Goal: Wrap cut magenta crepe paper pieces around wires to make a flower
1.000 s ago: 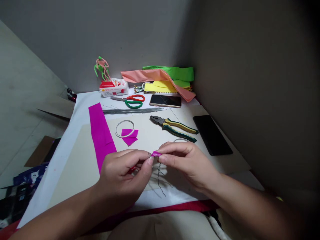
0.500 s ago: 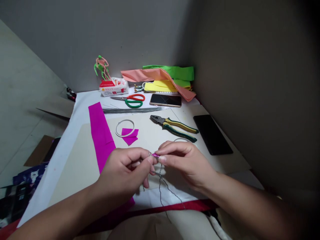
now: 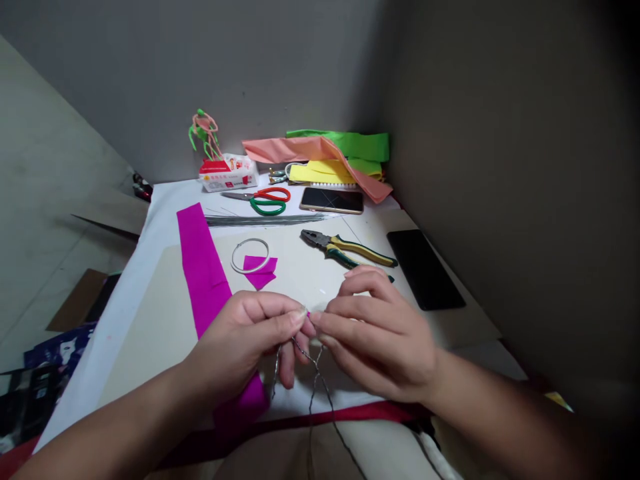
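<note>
Grey twisted wire (image 3: 317, 371), thin, forked; magenta sliver (image 3: 309, 315); left hand (image 3: 247, 330) pinched on wire; right hand (image 3: 383, 330) pinched at sliver

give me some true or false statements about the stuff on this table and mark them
Thin dark twisted wire dangles below the left hand and the right hand. True.
The metal pliers with yellow-and-green handles are gripped in the right hand. False: the pliers lie beyond it.
A thin pale ring overlaps a small flat magenta scrap. True.
The scissors with red and green handles lie nearer the person than the pliers. False: the scissors lie farther off.
A bit of bright magenta shows between the hands. True.
</note>
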Motion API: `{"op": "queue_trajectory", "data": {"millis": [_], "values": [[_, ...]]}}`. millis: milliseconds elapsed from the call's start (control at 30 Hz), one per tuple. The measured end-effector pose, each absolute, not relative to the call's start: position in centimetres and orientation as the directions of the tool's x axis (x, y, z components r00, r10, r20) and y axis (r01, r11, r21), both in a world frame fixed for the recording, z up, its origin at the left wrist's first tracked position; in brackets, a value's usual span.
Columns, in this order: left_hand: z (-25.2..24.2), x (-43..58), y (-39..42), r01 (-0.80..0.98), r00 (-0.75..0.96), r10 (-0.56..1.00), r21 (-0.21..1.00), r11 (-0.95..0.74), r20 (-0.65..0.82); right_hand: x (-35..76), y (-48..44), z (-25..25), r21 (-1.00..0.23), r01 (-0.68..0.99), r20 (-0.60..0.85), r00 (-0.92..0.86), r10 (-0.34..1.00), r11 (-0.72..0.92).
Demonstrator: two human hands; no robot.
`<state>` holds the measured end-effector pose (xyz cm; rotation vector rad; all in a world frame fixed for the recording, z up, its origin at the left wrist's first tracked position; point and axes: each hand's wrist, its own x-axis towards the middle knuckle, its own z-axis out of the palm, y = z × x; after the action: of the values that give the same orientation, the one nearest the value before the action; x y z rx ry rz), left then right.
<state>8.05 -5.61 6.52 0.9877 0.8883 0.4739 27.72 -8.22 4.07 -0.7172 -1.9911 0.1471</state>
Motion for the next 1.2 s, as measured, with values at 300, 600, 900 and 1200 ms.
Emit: {"op": "queue_trajectory", "data": {"millis": [300, 600, 900, 1200], "values": [[7.3, 8.7, -5.9, 0.241, 0.472, 0.834, 0.952, 0.190, -0.286, 28.3, -8.6, 4.4, -0.517, 0.364, 0.760, -0.222, 0.612, 0.775], [6.8, 8.8, -6.1, 0.404, 0.424, 0.896, 0.913, -0.057, -0.131, 27.7, -7.7, 4.5, -0.995, 0.081, 0.028, -0.251, 0.967, 0.050], [6.5, 9.2, -5.6, 0.475, 0.542, 0.751, 0.875, 0.096, -0.377, 27.2, -7.7, 3.6, -0.995, -0.086, 0.064, -0.115, 0.991, 0.054], [6.8, 9.2, -5.9, 0.485, 0.537, 0.758, 0.870, 0.081, -0.371, 28.3, -7.1, 3.6, -0.997, -0.031, 0.082, -0.244, 0.966, 0.077]]}}
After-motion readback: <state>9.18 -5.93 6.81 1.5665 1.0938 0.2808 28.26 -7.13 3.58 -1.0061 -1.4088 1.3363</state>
